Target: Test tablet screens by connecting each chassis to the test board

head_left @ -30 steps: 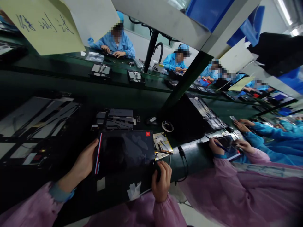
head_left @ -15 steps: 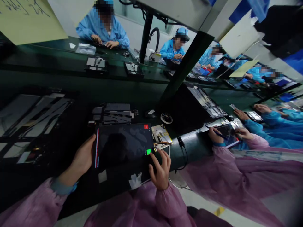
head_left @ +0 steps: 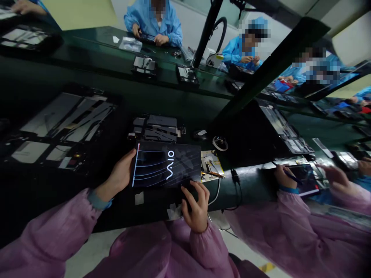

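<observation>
Lying face up in the middle of the frame: one tablet (head_left: 155, 166), screen lit with white "VAIO" lettering and pale curved lines. Left hand (head_left: 119, 173): grasping the tablet's left edge. Right hand (head_left: 197, 202): fingers loosely bent and parted, clasping nothing, fingertips at the lower right edge; whether they press cannot be told. Just right of the tablet: a pale board (head_left: 213, 166), partly covered by it. Behind: an opened device (head_left: 160, 126), a dark mouse (head_left: 200, 134) with a white patch, and a white ring (head_left: 220, 143). Left of centre: a large opened device (head_left: 68, 116). Right of centre: a black stack (head_left: 242, 129), a dark post (head_left: 272, 71) slanting across the view behind it. Below the tablet: two pale scraps (head_left: 139, 198). Right: a black cable (head_left: 236, 177); farther right, a co-worker's hand (head_left: 285, 175) with a pen, beside a second tablet (head_left: 307, 178). Upper left: a yellow sheet (head_left: 84, 13), blocking part of the far bench (head_left: 95, 46).
</observation>
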`<state>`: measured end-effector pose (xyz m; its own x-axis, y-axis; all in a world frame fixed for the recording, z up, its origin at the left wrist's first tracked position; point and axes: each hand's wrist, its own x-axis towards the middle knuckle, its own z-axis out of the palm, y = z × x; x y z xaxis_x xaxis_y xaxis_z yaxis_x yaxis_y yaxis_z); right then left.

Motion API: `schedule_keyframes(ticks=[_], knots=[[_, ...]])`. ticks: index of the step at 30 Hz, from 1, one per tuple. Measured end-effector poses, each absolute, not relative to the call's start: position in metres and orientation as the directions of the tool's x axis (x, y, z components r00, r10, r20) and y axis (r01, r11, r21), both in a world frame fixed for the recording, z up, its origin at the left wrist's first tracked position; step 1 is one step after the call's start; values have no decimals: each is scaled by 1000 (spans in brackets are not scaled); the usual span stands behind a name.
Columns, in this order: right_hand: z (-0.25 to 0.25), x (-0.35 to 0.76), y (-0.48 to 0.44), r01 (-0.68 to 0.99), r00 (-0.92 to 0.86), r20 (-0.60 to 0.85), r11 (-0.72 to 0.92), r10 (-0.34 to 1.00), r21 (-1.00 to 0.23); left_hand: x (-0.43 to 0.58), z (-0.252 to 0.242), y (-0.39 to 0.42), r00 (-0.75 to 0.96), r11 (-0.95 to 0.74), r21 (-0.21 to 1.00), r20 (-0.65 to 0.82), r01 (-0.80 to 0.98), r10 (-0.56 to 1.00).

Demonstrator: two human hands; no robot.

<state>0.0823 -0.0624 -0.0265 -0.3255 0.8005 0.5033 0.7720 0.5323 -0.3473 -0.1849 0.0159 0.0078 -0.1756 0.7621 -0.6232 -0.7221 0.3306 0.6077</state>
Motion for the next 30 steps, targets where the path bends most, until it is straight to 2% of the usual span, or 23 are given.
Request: schedule_keyframes(ticks=[5,9,14,17,20,22,26,30], knots=[[-20,65,-51,778,-401,440,552,804,-300,-187,3,16,-155,319,608,-598,-727,786],[-3,48,-24,853,-286,436,434,853,-291,-187,3,17,-194,307,625,-604,-718,773],[10,51,-17,831,-246,479,438,842,-344,-186,3,18,-248,298,657,-605,-693,757],[5,60,-31,798,-312,463,494,829,-346,-186,2,18,-250,290,662,-596,-692,763],[0,60,-38,735,-472,414,607,779,-304,-188,-1,18,-247,286,658,-594,-696,766],[-1,55,-32,740,-500,382,613,777,-277,-188,-2,18,-240,283,662,-584,-694,776],[5,45,-9,810,-380,415,514,827,-282,-188,-3,18,-256,278,669,-584,-689,771],[6,52,-9,790,-342,456,514,822,-334,-187,-3,18,-258,264,663,-580,-700,772]])
